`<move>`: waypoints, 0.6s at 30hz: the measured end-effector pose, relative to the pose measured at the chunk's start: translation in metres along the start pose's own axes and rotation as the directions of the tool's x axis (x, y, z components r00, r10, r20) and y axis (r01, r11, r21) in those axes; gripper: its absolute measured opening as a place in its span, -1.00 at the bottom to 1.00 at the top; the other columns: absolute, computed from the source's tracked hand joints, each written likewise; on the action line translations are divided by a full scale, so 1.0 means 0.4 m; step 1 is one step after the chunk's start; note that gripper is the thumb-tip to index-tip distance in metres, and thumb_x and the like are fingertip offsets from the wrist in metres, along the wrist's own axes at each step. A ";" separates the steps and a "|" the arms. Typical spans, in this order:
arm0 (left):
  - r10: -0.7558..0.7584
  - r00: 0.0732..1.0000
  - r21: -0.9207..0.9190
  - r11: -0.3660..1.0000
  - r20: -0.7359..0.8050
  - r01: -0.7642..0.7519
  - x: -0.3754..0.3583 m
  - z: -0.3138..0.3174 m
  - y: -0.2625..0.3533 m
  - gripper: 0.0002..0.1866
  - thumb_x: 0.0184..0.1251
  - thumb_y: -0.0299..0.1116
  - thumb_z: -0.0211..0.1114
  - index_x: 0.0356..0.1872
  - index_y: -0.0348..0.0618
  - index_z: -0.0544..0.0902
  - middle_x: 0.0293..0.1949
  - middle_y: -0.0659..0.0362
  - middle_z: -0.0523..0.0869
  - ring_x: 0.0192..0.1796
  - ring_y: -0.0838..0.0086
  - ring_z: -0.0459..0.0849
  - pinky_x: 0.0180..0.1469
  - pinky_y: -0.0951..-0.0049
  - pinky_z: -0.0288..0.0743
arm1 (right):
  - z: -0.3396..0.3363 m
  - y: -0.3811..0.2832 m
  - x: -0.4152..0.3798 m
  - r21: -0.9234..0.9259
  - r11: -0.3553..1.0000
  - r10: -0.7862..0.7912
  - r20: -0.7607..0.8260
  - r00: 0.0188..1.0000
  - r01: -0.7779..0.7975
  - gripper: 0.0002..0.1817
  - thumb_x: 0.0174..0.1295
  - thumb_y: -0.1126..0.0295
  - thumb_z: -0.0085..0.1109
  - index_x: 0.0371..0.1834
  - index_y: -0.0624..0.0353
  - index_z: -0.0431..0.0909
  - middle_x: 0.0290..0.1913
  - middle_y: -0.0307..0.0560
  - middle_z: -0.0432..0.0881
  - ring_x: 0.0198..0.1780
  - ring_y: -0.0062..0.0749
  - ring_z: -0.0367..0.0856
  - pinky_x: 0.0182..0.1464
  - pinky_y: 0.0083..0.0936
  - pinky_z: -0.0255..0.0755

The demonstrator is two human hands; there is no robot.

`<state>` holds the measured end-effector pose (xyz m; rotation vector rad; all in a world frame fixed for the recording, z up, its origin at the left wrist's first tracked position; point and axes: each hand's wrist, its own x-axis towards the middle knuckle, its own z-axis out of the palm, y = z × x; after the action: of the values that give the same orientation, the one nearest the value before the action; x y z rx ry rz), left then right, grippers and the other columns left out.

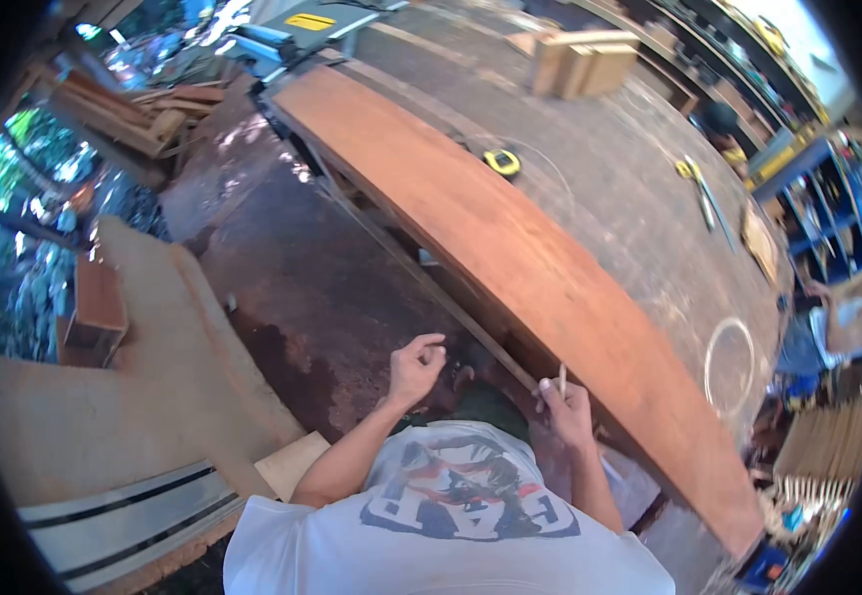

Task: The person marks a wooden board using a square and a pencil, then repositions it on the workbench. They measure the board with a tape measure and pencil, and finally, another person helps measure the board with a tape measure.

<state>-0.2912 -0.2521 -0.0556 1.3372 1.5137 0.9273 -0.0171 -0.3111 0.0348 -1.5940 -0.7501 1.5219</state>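
A long reddish-brown wooden board (pixel 491 233) lies diagonally across the workbench, along its near edge. My right hand (pixel 570 415) is at the board's near edge, its fingers closed round a thin pencil (pixel 563 379) that points upward. To the left, my left hand (pixel 416 372) hangs in the air in front of my body, over the floor. Its fingers are loosely bent, thumb and index finger apart, with nothing in them. On the bench beyond the board sits a yellow and black tape measure (pixel 501 163).
Wood blocks (pixel 585 64) stand at the back of the workbench (pixel 639 198). A yellow-handled tool (pixel 694 178) and a clear ring (pixel 729 367) lie to the right. A table saw (pixel 297 25) is at the far left end. Another wooden surface (pixel 153 397) stands on my left.
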 end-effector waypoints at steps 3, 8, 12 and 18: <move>0.320 0.938 0.149 0.942 -0.137 -0.300 0.108 -0.026 0.115 -0.54 0.25 -0.42 0.45 0.18 -0.26 0.62 -0.09 0.03 0.77 -0.01 0.28 0.73 0.06 0.29 0.62 | -0.005 -0.049 0.170 -0.083 0.993 -0.076 0.041 0.996 0.079 -0.71 0.50 0.22 0.19 -0.24 0.25 0.64 -0.55 -0.25 0.55 -0.63 -0.68 0.39 -0.61 -0.65 0.27; 0.421 0.904 0.245 0.887 -0.077 -0.392 0.283 -0.095 0.233 -0.43 0.19 -0.35 0.49 0.25 -0.20 0.57 0.16 0.00 0.67 0.23 0.10 0.61 0.28 0.18 0.51 | 0.051 -0.212 0.298 0.082 0.994 0.063 0.071 0.995 -0.068 -0.80 0.45 0.32 0.20 -0.17 0.26 0.60 -0.52 -0.23 0.55 -0.66 -0.66 0.33 -0.65 -0.61 0.32; 0.530 0.846 0.276 0.806 0.055 -0.523 0.431 -0.069 0.322 -0.38 0.18 -0.22 0.52 0.27 -0.18 0.56 0.20 -0.07 0.63 0.27 0.00 0.57 0.35 0.07 0.43 | 0.065 -0.202 0.372 -0.011 1.000 0.024 0.083 0.996 -0.023 -0.81 0.44 0.33 0.20 -0.16 0.28 0.60 -0.51 -0.20 0.57 -0.68 -0.66 0.33 -0.69 -0.59 0.29; 0.497 0.802 0.555 0.584 0.332 -0.592 0.803 0.156 0.379 -0.11 0.16 0.12 0.46 0.37 -0.35 0.43 0.40 -0.26 0.36 0.46 -0.22 0.30 0.39 -0.19 0.32 | 0.086 -0.201 0.402 -0.044 0.998 0.030 -0.064 0.998 -0.032 -0.77 0.44 0.29 0.21 -0.14 0.27 0.61 -0.55 -0.19 0.59 -0.70 -0.65 0.33 -0.72 -0.59 0.26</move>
<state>-0.1908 0.0854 0.0215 2.4316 1.3607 0.6475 -0.0260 -0.1289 0.0210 -1.6868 -0.7324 1.4785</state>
